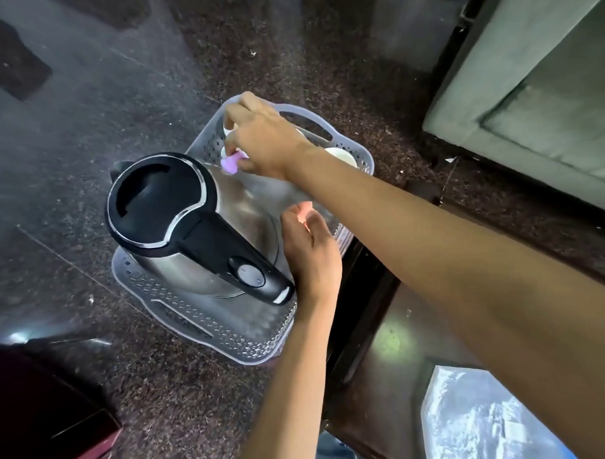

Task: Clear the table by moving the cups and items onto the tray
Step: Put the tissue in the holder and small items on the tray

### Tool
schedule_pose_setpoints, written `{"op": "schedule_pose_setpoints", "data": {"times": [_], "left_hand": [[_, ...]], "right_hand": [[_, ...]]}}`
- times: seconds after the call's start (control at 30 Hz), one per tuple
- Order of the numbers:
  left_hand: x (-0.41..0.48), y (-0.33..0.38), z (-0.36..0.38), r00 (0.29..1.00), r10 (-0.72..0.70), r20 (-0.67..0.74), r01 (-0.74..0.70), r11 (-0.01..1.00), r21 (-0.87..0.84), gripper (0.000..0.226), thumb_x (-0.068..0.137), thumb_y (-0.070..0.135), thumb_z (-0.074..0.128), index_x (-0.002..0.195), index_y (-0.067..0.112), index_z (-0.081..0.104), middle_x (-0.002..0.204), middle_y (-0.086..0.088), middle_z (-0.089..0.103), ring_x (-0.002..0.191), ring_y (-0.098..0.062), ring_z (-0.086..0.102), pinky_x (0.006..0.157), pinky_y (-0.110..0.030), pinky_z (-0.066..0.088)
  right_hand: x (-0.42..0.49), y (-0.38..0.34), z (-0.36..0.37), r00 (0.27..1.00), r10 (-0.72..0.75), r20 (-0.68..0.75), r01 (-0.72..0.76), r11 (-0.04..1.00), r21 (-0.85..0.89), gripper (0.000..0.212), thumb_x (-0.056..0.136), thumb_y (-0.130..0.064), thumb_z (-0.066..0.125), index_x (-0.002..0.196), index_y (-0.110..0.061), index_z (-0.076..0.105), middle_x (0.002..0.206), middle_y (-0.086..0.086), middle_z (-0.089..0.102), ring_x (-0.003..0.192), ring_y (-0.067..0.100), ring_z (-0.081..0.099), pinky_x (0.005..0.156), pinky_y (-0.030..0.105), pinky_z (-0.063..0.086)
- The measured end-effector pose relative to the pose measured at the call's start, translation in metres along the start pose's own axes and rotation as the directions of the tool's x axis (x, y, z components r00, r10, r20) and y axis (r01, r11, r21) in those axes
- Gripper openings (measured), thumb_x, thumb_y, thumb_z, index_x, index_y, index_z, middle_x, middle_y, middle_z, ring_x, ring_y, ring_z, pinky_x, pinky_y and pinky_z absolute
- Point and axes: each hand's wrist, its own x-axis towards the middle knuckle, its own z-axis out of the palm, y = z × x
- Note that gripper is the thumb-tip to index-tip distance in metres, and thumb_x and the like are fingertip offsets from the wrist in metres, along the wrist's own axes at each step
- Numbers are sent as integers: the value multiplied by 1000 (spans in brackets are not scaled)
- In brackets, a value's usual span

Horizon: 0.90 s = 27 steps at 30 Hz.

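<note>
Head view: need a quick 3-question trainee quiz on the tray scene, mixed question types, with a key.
1. True or false: the steel electric kettle with black lid and handle stands inside the grey perforated plastic tray.
2. Multiple choice: where does the right hand reach?
A. Over the tray's far end, by the white cups
B. Onto the kettle's handle
C. Outside the tray, on the stone surface
3. Fill in: the small item pinched in the right hand's fingers is coloured ____.

Key: 1 true; 2 A; 3 purple.
</note>
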Motion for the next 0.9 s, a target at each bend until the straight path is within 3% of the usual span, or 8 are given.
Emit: {"op": "schedule_pose_setpoints", "data": {"times": [0.13, 0.23, 0.3, 0.47, 0.57, 0.67, 0.8, 0.9], "left_hand": [[3, -1, 0, 999, -17, 44, 22, 993, -120, 8, 95, 3, 47, 97, 10, 52, 91, -6, 62, 80, -12, 57, 68, -15, 42], [6, -9, -1, 993, -64, 104, 82, 979, -184, 33, 98, 7, 38, 72, 26, 42, 63, 14, 43, 57, 2, 43, 57, -11, 37], [8, -11, 0, 997, -55, 58, 62, 988, -141, 36, 97, 0, 36, 70, 24, 36, 59, 13, 36, 53, 1, 36, 53, -13, 35], [-6, 3, -2, 997, -42, 60, 50, 990, -129, 9, 90, -2, 52, 90, 4, 45, 77, -6, 52, 61, 2, 50, 58, -17, 40], [-2, 5, -3, 999, 44, 26, -44, 999, 17, 14, 92, 7, 50, 105, 1, 50, 105, -13, 61, 92, -13, 59, 76, -16, 45], [-2, 10, -3, 995, 100, 18, -102, 990, 98, 18, 93, 7, 47, 109, 0, 52, 113, -15, 60, 102, -20, 57, 77, -7, 41], [-18, 23, 1, 973, 232, 12, -231, 960, 160, 23, 89, 13, 47, 108, 1, 53, 110, -14, 61, 101, -20, 57, 83, -16, 42], [-46, 31, 11, 974, 226, 23, -227, 964, 139, 21, 91, 11, 46, 110, 5, 53, 107, -6, 59, 102, -20, 57, 89, -24, 43]], "right_hand": [[18, -13, 13, 998, -2, 64, 9, 994, -105, 22, 85, -30, 61, 102, -24, 72, 142, 6, 37, 130, 32, 32, 101, 41, 31], [22, -18, 23, 995, 23, 93, -10, 990, -138, 23, 85, -26, 60, 104, -22, 72, 153, 6, 25, 136, 35, 25, 103, 45, 27], [21, -19, 27, 997, 28, 78, -17, 990, -137, 24, 87, -25, 57, 105, -21, 71, 156, 7, 22, 139, 36, 22, 103, 46, 25], [6, -14, 19, 998, 37, 55, -32, 996, -86, 20, 85, -25, 61, 103, -23, 68, 154, 8, 24, 137, 35, 24, 104, 45, 29], [-12, -5, 4, 995, 78, -63, -82, 995, -61, 19, 86, -24, 58, 102, -23, 67, 146, 7, 34, 131, 34, 31, 98, 41, 29], [-40, 7, -18, 968, 140, -207, -141, 990, 8, 19, 85, -25, 55, 98, -20, 67, 139, 7, 42, 125, 31, 37, 93, 37, 31], [-93, 24, -45, 881, 289, -374, -239, 955, 175, 15, 80, -24, 57, 87, -18, 69, 125, 10, 53, 113, 33, 46, 85, 38, 36], [-146, 34, -55, 771, 404, -492, -309, 913, 265, 10, 76, -21, 61, 79, -16, 69, 111, 12, 59, 101, 35, 52, 75, 40, 41]]}}
